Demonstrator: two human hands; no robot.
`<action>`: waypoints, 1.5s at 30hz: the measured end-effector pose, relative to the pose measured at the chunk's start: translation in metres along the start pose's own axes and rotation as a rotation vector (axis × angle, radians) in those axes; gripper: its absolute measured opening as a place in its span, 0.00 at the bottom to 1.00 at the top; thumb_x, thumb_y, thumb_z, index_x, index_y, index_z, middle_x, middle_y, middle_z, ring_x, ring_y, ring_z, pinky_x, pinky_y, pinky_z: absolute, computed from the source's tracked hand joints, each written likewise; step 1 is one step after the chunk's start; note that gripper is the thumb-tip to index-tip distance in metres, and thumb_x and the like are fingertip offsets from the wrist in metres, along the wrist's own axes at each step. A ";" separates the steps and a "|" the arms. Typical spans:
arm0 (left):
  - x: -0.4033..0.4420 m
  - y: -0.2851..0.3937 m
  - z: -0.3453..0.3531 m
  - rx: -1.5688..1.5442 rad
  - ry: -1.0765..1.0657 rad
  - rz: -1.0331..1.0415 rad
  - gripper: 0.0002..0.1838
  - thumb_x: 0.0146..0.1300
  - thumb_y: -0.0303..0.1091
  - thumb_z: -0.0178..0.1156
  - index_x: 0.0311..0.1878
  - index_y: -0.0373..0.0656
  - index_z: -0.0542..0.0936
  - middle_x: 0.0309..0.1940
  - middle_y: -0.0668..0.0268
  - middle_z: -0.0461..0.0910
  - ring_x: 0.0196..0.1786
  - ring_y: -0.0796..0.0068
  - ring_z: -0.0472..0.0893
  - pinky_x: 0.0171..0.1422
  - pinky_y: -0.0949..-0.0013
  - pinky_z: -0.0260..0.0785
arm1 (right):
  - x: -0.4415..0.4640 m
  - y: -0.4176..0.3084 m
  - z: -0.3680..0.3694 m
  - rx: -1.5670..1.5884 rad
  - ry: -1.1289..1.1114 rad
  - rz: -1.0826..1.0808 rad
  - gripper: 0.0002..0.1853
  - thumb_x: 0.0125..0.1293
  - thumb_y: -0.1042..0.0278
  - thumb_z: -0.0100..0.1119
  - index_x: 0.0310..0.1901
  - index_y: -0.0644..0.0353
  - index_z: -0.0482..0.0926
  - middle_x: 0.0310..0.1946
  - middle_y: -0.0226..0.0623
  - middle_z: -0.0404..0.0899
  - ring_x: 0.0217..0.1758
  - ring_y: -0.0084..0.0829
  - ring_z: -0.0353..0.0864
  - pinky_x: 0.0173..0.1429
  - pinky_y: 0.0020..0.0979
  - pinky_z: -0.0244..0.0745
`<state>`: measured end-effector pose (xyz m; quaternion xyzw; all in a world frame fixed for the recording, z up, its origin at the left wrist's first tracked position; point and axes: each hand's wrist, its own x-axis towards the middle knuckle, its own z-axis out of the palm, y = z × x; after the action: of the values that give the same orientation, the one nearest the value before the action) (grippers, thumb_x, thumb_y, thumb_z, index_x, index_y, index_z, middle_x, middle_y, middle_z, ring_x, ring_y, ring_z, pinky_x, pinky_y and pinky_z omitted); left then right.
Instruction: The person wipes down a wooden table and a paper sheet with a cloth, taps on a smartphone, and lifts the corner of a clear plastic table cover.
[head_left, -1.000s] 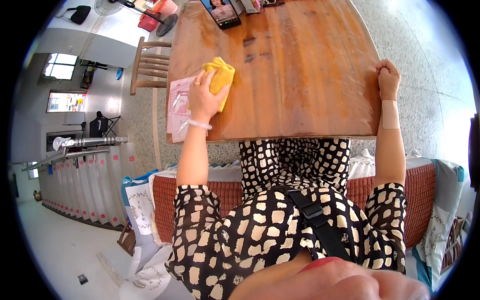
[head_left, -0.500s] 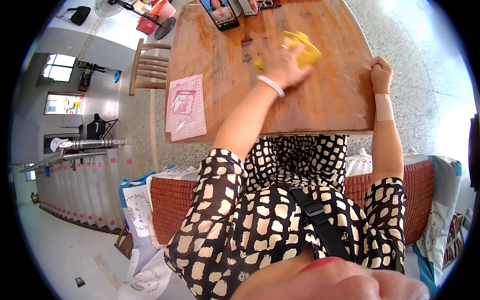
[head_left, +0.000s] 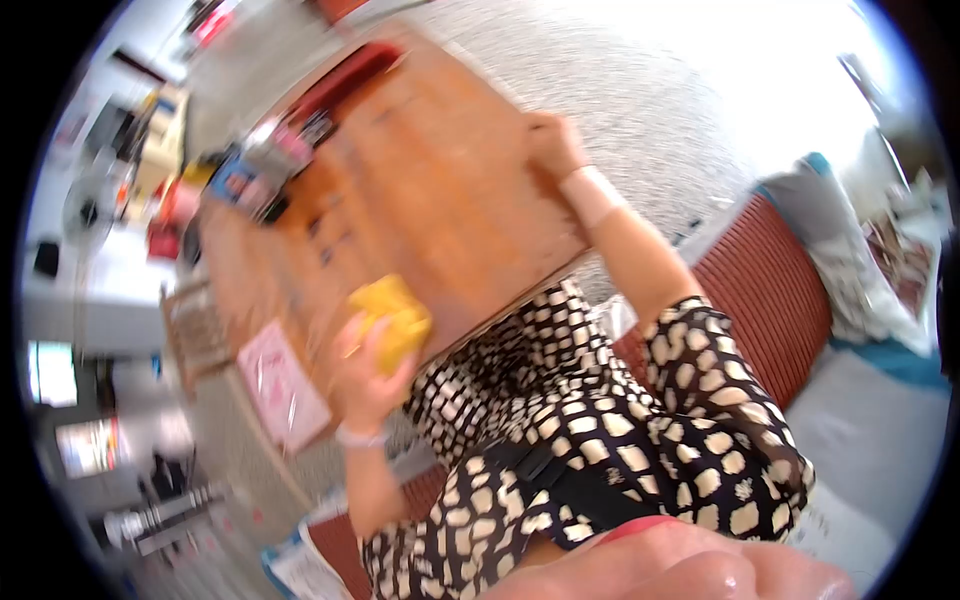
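My left hand [head_left: 368, 375] holds a bunched yellow cloth [head_left: 392, 318] at the near left part of the wooden table [head_left: 430, 190]. This hand is blurred, with a ring on a finger and a pale band at the wrist. My right hand [head_left: 556, 145] is closed on the table's right edge, a beige patch or wrap around its wrist. Left of the cloth, a pink and white sheet [head_left: 283, 385] lies at the table's corner. Farther back stands a phone [head_left: 245, 188] with a lit screen, beside several small items that are too blurred to name.
A long dark red object [head_left: 345, 80] lies along the table's far edge. A wooden chair [head_left: 197, 325] stands at the left side. Behind me is a seat with a reddish-brown woven cover [head_left: 765, 275] and a cushion [head_left: 850, 265]. A fan [head_left: 88, 208] is at the far left.
The view has swung round and tilted, blurring the picture. My left hand has drawn the yellow cloth from mid-table toward the near left edge. My right hand stays on the table's edge.
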<state>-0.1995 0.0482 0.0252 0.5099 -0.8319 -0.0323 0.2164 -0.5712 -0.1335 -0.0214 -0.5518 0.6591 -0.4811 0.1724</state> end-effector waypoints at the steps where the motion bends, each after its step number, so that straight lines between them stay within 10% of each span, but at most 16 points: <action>1: -0.008 -0.030 -0.003 0.030 0.047 -0.029 0.29 0.49 0.40 0.69 0.57 0.47 0.76 0.57 0.53 0.71 0.61 0.51 0.70 0.66 0.53 0.61 | 0.001 -0.006 0.000 0.002 0.048 -0.015 0.08 0.55 0.69 0.53 0.31 0.55 0.83 0.27 0.50 0.80 0.29 0.47 0.81 0.38 0.40 0.77; 14: 0.109 -0.105 0.039 0.227 0.131 -0.285 0.30 0.56 0.49 0.64 0.59 0.45 0.73 0.57 0.50 0.73 0.58 0.48 0.73 0.60 0.52 0.67 | 0.003 -0.008 -0.006 0.054 -0.061 0.031 0.10 0.55 0.72 0.47 0.26 0.54 0.80 0.23 0.43 0.80 0.28 0.43 0.82 0.38 0.38 0.77; 25: 0.122 0.079 0.073 -0.054 0.001 0.323 0.31 0.47 0.45 0.67 0.58 0.52 0.76 0.62 0.55 0.69 0.63 0.51 0.66 0.65 0.51 0.60 | 0.006 0.000 -0.002 0.023 0.003 -0.075 0.10 0.55 0.70 0.46 0.25 0.54 0.79 0.24 0.41 0.81 0.32 0.43 0.82 0.40 0.39 0.76; 33: 0.113 0.003 0.052 -0.056 0.025 0.229 0.31 0.49 0.45 0.69 0.58 0.51 0.75 0.60 0.55 0.70 0.59 0.49 0.70 0.64 0.53 0.62 | -0.003 -0.013 -0.008 0.039 -0.055 0.031 0.10 0.55 0.72 0.45 0.24 0.55 0.79 0.22 0.41 0.80 0.29 0.44 0.81 0.39 0.39 0.76; 45: 0.247 0.021 0.124 0.215 0.146 -0.011 0.32 0.50 0.59 0.63 0.57 0.56 0.77 0.61 0.56 0.72 0.60 0.52 0.72 0.61 0.52 0.66 | 0.004 -0.010 -0.012 0.608 -0.006 0.343 0.13 0.55 0.81 0.40 0.21 0.60 0.77 0.11 0.29 0.66 0.08 0.22 0.58 0.12 0.29 0.53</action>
<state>-0.3608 -0.1752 -0.0003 0.5356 -0.8098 0.0934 0.2204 -0.5758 -0.1311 -0.0057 -0.3579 0.5682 -0.6176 0.4094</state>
